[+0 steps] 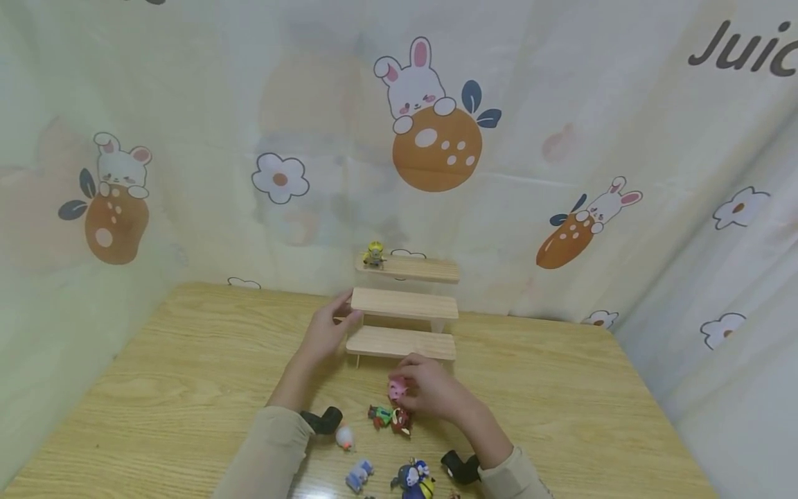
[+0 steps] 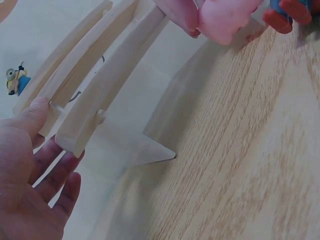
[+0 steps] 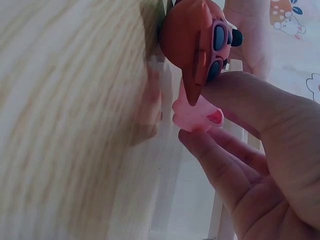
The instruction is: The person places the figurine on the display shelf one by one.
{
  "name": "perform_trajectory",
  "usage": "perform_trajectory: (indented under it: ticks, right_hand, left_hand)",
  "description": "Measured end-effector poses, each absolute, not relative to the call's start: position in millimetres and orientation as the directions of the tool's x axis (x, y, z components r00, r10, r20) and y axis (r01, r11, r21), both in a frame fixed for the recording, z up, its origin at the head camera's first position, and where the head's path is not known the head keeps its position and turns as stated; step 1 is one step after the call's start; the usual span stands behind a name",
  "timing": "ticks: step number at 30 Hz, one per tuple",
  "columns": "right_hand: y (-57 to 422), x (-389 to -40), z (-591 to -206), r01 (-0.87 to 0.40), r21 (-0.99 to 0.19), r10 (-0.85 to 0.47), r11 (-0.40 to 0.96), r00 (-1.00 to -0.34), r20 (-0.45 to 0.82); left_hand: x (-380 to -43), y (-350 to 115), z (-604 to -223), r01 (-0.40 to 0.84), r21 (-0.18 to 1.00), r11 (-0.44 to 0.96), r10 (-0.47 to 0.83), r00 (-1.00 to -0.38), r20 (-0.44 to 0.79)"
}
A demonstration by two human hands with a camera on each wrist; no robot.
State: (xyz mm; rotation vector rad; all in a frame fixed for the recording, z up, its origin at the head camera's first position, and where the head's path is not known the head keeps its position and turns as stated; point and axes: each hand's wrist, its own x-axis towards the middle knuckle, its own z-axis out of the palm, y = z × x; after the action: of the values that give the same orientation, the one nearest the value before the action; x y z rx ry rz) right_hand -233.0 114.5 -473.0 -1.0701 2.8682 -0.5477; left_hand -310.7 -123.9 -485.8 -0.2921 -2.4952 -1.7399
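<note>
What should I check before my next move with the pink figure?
1. Pink figure secured: ok, the right hand pinches it.
2. Left hand on the stand: ok, it holds the left end of the middle board.
3. Firmness of that hold: cannot tell.
4. Yellow figure standing: ok, upright near the left end of the top board.
5. Bottom board free of figures: ok.
6. Brown figure well away from the right hand: not ok, it lies close by.
</note>
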Motion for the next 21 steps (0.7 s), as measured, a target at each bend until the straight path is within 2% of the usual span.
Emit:
perform_trajectory:
  ticks: [7,14,21]
  right_hand:
    - [117,-234,-471,-0.638,-0.377,-0.649,0.672,-0.752,0.115]
    - [120,-232,-461,-0.594,-0.472,-0.620,0.652,-0.776,0.120]
    - [123,-236,-457,-0.583,-0.513,-0.581,0.630,-0.792,0.188]
  left_hand:
    - [-310,-124,-485,0.202,0.918,0.342,0.111,-0.979,0.174]
    - [-310,-123,-485,0.192,0.917,0.351,0.106,-0.981,0.164]
    - [-310,-124,-486,0.209,0.915,0.346,0.112,-0.977,0.181]
